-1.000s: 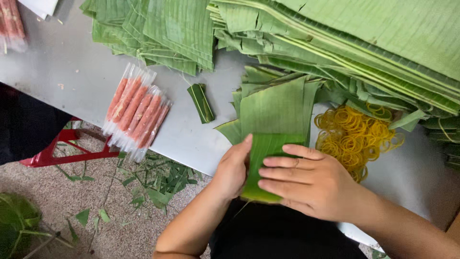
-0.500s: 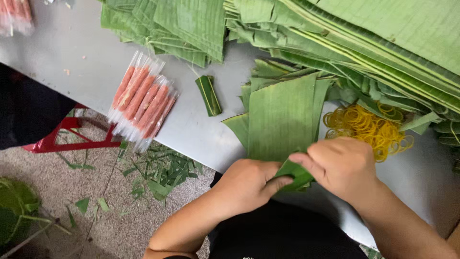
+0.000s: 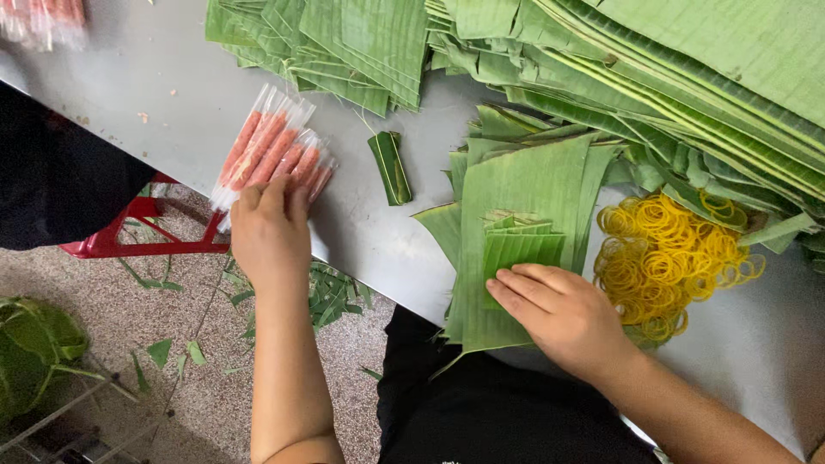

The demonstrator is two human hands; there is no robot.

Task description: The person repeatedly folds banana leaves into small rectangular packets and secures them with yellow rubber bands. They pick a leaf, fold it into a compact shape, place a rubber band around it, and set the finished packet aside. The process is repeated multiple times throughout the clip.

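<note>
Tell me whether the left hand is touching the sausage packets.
Touching: the head view shows the left hand with its fingers lying on the near ends of the sausage packets.

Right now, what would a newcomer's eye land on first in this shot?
Probably the bright heap of yellow rubber bands at the right of the grey table, below the big stacks of green banana leaves. Next, the hands: the left hand reaches the clear-wrapped pink sausage sticks, while the right hand presses a small folded green leaf piece.
</note>
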